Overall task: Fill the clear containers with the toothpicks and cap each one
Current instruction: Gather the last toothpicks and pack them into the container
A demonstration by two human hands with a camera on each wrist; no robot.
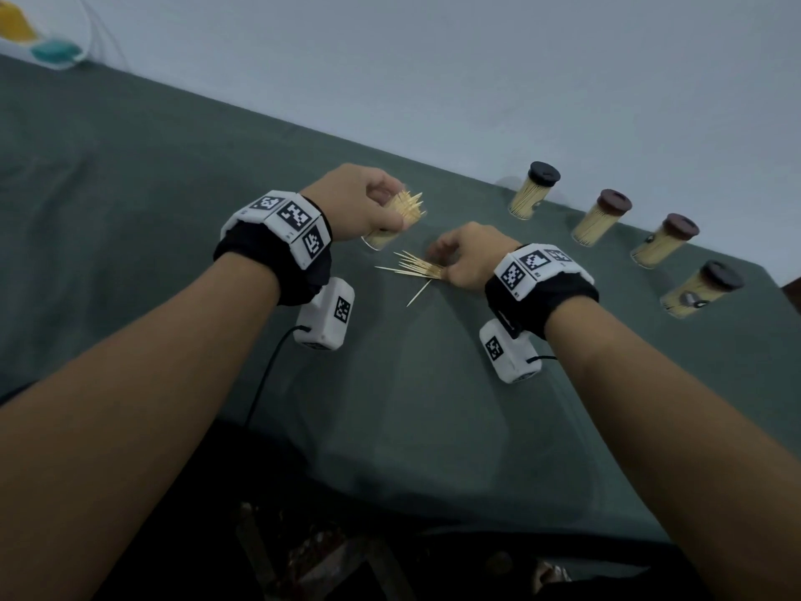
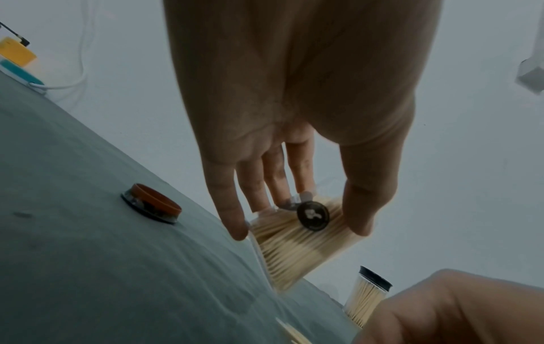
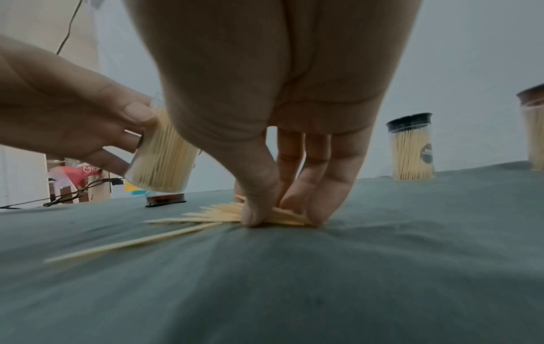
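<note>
Four capped containers [image 1: 535,190] of toothpicks standing in a row at the right of the head view, on the green counter [image 1: 130,201] near its far edge. One more open container [image 1: 392,221] at the centre of the frame, nearly full, tilted, with toothpick tips sticking out of its mouth. Held off the cloth by the left hand [image 1: 362,201], its grip grasping the clear wall between thumb and fingers; a round dark sticker [image 2: 312,216] on the wall in the left wrist view. Just below and to the right, a small fan of loose toothpicks [image 1: 414,267] on the cloth, with one single toothpick [image 1: 418,293] lying a little apart. Right hand [image 1: 466,255] down on this fan, grip pinching the toothpicks between thumb and fingertips [image 3: 316,216] against the cloth. Orange cap [image 2: 156,201] lying on the counter at the left of the left wrist view, apart from the open container.
</note>
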